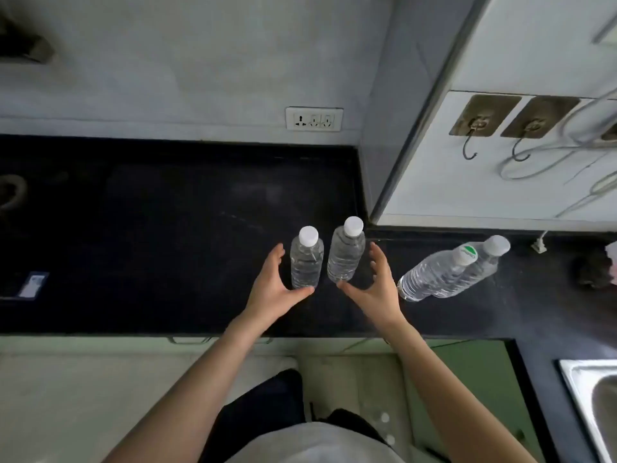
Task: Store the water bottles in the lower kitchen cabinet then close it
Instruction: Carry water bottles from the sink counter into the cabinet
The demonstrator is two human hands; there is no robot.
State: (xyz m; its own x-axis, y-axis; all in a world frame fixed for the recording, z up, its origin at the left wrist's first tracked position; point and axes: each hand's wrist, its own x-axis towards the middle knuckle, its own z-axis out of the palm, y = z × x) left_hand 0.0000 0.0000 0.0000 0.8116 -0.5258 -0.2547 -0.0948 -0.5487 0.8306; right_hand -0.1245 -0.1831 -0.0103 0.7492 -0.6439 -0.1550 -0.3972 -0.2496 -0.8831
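Two clear water bottles with white caps stand upright side by side on the black counter (167, 228). My left hand (272, 292) is open and cupped around the base of the left bottle (306, 260), thumb under its front. My right hand (375, 285) is open beside the right bottle (345, 255), thumb touching its base. Two more bottles (450, 270) stand close together further right. The lower cabinet fronts (467, 362) show green below the counter edge; its door state is unclear.
A wall socket (314, 118) is on the back wall. A white cabinet side with metal hooks (474, 128) and wires juts out at the right. A steel sink (597, 402) is at the lower right. A small card (31, 285) lies on the counter's left.
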